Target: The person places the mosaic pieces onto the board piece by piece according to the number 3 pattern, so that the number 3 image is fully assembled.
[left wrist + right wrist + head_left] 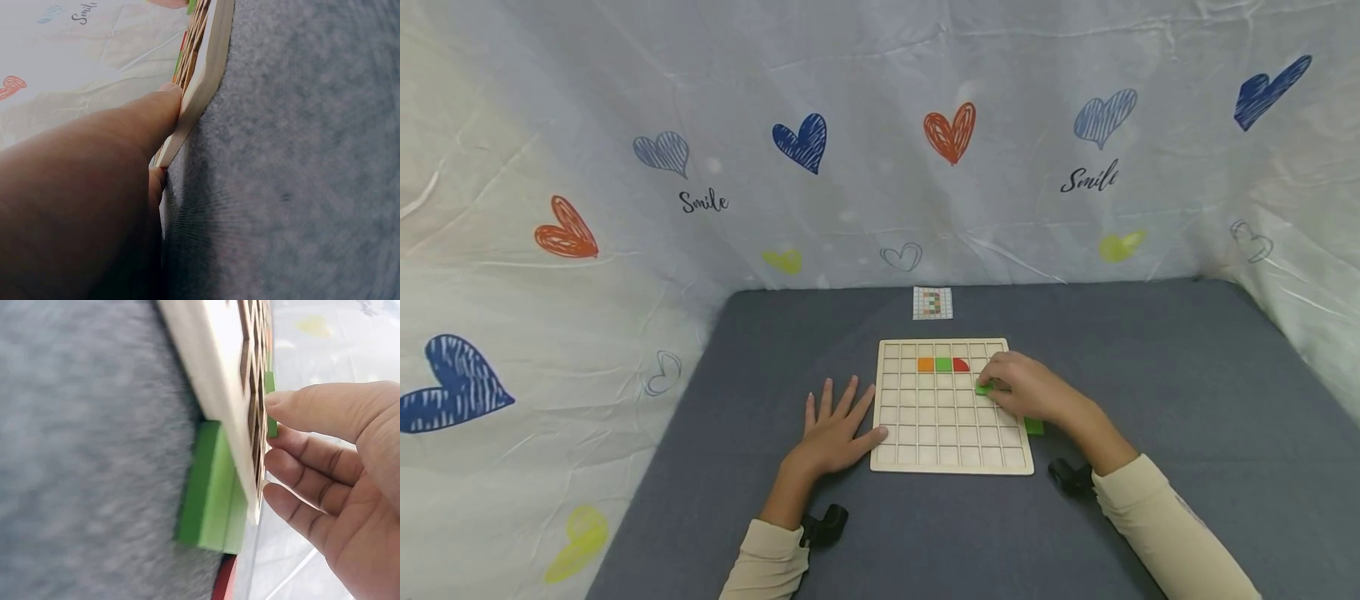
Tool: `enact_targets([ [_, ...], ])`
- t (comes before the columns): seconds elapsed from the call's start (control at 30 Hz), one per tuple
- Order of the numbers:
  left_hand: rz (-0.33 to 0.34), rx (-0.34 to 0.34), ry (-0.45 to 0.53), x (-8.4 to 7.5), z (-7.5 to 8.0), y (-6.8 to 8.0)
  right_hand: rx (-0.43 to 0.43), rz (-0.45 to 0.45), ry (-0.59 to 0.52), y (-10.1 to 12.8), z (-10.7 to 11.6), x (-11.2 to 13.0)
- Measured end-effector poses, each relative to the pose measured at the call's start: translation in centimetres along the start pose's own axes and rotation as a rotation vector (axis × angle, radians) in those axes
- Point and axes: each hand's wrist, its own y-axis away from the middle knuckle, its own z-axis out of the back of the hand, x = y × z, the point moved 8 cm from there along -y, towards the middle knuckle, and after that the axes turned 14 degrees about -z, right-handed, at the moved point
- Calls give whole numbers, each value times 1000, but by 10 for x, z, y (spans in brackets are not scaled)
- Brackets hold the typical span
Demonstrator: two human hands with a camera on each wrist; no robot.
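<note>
A light wooden grid board lies on the grey table, with an orange square, a green square and a red rounded piece side by side in an upper row. My right hand pinches a green tile between thumb and fingertips, close over the grid's right part. My left hand is spread flat at the board's left edge, its thumb resting on the rim.
Beside the board's right edge sits a green block, partly under my right wrist in the head view. A red piece lies just past it. Behind the board is a small printed pattern card. A white curtain with hearts hangs behind the table.
</note>
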Motion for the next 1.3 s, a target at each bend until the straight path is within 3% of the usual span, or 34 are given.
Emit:
enact_targets([
  [0.33, -1, -2, 4, -1, 1, 1, 46, 25, 9, -15, 0, 12],
  [1.3, -3, 6, 13, 0, 2, 1, -11, 58, 99, -23, -5, 22],
])
